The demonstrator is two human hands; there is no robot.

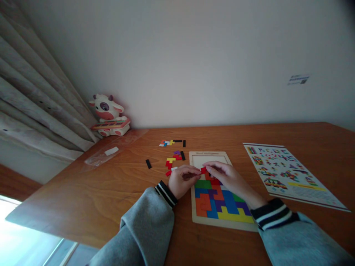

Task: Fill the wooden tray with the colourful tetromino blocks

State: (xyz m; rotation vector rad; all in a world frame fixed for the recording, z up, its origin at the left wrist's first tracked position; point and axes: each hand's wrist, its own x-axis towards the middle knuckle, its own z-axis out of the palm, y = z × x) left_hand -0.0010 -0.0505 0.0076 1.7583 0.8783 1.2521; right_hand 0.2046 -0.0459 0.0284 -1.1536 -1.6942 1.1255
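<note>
Left hand (pixel 182 180) and right hand (pixel 224 173) both pinching this small, flat red piece (pixel 203 170), kinda 11 o'clock over the pale rectangular wooden puzzle tray (pixel 222 223). Stray black rectangular piece (pixel 148 164) sits around 10 o'clock.

Left hand (pixel 181 180) and right hand (pixel 224 175) close together, fingers (pixel 191 169) bent.

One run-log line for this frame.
left hand: at red flat puzzle piece | right hand: holding it | below: wooden-framed puzzle board, partly filled | board's left: loose multicoloured flat pieces
</note>
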